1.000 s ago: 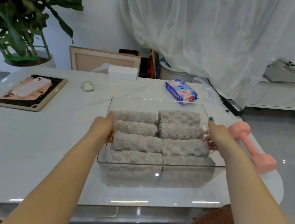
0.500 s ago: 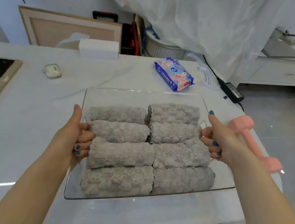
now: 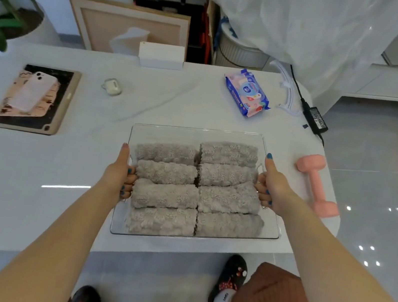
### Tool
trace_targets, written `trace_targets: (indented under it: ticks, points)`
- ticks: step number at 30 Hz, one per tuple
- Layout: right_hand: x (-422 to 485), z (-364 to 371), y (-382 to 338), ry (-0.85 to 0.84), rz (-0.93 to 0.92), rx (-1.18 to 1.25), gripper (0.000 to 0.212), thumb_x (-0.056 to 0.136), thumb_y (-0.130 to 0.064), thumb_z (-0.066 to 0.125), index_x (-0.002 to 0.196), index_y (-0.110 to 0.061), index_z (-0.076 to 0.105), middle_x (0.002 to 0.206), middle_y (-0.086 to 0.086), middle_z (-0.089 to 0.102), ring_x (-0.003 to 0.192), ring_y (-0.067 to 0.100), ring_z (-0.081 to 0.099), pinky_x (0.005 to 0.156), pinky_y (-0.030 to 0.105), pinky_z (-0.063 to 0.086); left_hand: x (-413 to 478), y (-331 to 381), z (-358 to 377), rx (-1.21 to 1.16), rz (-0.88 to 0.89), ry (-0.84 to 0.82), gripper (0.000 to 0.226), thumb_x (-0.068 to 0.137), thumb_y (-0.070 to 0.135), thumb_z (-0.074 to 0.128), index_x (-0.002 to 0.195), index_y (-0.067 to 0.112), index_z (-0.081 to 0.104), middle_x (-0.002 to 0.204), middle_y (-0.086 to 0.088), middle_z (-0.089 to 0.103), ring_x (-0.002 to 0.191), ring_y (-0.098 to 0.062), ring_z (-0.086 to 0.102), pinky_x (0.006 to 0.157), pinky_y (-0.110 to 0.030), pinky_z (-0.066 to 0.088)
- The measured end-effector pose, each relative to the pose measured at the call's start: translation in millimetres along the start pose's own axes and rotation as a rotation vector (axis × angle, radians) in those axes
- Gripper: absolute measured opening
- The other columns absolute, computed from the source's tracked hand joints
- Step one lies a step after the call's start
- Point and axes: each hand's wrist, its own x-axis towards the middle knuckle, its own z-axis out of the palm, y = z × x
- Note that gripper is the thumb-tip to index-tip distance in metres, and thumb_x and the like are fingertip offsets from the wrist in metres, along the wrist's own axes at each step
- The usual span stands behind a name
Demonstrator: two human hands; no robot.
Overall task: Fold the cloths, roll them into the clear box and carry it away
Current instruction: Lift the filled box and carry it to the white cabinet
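- Clear box [image 3: 169,135] is held at the near edge of the white bench [image 3: 28,188], in front of the person; whether it is lifted off the surface cannot be told.
- Eight grey cloths [image 3: 164,195] are packed inside as rolls, in two columns of four, touching one another.
- Tablet [image 3: 64,102] is seen at far left, with a white phone [image 3: 32,92] laid on it.
- Left hand [image 3: 118,175] is clenched round the box's left side handle, thumb along the rim.
- Right hand [image 3: 271,189] is clenched round the right side handle, thumb raised.
- Pink dumbbell [image 3: 317,185] lies just right of the box.
- Wipes pack [image 3: 247,93] sits behind the box, apart.
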Motion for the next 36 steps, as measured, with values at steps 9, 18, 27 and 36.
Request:
trace_targets:
  ticks: [9,18,27,36]
  points:
    - [-132.3,-15.8,-65.9,-0.034,0.031,0.028,0.06,0.091,-0.068,0.029,0.053,-0.022,0.02,0.043,-0.004,0.021,0.035,0.012,0.012,0.038,0.016,0.011,-139.7,60.4,-35.3,0.27,0.071,-0.034,0.024,0.078,0.017,0.076,0.082,0.004,0.056,0.047,0.003,0.04,0.036,-0.008,0.024,0.033,-0.017,0.02]
    - [-250.3,-22.2,-121.1,-0.05,0.015,0.019,0.061,0.092,-0.066,0.031,0.051,-0.022,0.02,0.041,-0.005,0.021,0.033,0.011,0.013,0.038,0.016,0.01,-259.3,109.5,-71.3,0.306,0.073,0.062,0.024,0.076,-0.009,0.071,0.068,0.007,0.055,0.048,-0.002,0.042,0.038,-0.01,0.029,0.031,-0.016,0.021]
    - [-295.7,17.9,-184.5,-0.222,-0.144,-0.191,0.062,0.091,-0.068,0.028,0.049,-0.023,0.021,0.04,-0.006,0.022,0.03,0.009,0.013,0.036,0.012,0.01,-323.2,95.0,-113.1,0.164,0.138,0.298,0.04,0.072,-0.004,0.077,0.064,0.011,0.041,0.066,-0.006,0.049,0.056,-0.015,0.046,0.044,-0.021,0.039]
    - [-358.1,150.3,-209.1,-0.393,-0.241,-0.412,0.062,0.09,-0.071,0.025,0.052,-0.022,0.02,0.042,-0.005,0.02,0.033,0.01,0.01,0.037,0.016,0.009,-375.1,75.9,-228.7,-0.22,0.131,0.518,0.034,0.079,0.006,0.072,0.061,0.01,0.043,0.05,-0.001,0.035,0.032,-0.013,0.032,0.032,-0.016,0.024]
